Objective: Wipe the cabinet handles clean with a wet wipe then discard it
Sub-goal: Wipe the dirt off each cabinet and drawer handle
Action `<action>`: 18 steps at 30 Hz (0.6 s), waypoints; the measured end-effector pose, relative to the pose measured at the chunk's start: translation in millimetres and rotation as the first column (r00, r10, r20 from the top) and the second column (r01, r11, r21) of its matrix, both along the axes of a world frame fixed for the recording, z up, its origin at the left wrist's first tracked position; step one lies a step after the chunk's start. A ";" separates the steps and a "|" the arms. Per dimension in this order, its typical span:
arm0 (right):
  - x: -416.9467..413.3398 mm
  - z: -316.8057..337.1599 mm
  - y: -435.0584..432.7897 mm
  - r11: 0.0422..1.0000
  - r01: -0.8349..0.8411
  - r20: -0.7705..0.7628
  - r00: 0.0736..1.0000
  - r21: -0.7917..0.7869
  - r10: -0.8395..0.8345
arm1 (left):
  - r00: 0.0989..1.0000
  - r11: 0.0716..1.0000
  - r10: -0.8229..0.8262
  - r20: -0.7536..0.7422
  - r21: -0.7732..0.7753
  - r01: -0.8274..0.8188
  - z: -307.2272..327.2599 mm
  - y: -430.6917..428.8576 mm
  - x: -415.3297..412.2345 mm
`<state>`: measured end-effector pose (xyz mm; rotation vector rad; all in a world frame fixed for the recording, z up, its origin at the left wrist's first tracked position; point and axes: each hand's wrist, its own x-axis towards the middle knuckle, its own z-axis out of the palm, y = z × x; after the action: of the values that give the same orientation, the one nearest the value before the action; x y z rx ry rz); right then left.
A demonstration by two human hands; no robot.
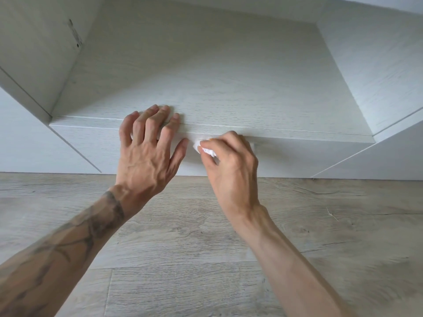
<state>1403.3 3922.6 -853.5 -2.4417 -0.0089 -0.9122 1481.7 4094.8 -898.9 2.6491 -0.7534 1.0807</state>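
I judge I'm mid-wipe: my right hand point(231, 161) pinches the wet wipe point(204, 150) against the cabinet point(251, 106) front just under its top edge, left hand point(146, 154) splayed on that edge, handle hidden; next, rub along it.

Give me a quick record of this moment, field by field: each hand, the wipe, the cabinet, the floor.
left hand: open, fingers spread, resting on the cabinet's top front edge
right hand: pinching a crumpled wet wipe against the cabinet front
wet wipe: white, bunched, mostly hidden by fingers
cabinet: pale wood grain, low, seen from above
handle: cannot tell, hidden behind the hands
floor: grey wood planks
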 end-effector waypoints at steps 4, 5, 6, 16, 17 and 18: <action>-1.2 2.0 0.3 1.000 0.002 -0.023 1.000 -0.017 -0.003 | 1.000 1.000 -0.001 -0.002 0.002 0.001 -0.1 0.5 0.1; -6.4 1.9 -0.8 1.000 -0.001 -0.031 1.000 -0.024 0.000 | 1.000 1.000 -0.006 0.000 0.001 0.006 0.0 0.5 0.4; -9.8 2.5 -1.4 1.000 -0.003 -0.035 0.999 -0.028 0.003 | 1.000 1.000 -0.007 0.002 0.000 0.007 0.0 0.4 0.5; -6.0 2.3 3.5 1.000 0.021 -0.031 0.999 -0.008 -0.022 | 1.000 1.000 -0.010 -0.004 -0.002 0.010 -0.9 0.9 1.1; -2.1 2.2 3.7 1.000 0.021 -0.021 1.000 -0.008 -0.021 | 1.000 1.000 -0.007 -0.006 -0.001 0.007 -1.1 0.7 1.1; 2.7 2.3 4.3 1.000 0.020 -0.012 1.000 -0.013 -0.020 | 1.000 1.000 -0.005 -0.007 -0.001 0.005 -1.3 0.4 1.3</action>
<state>1406.1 3926.8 -851.2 -2.4632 0.0136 -0.9084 1483.0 4095.2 -900.3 2.6473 -0.7569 1.0693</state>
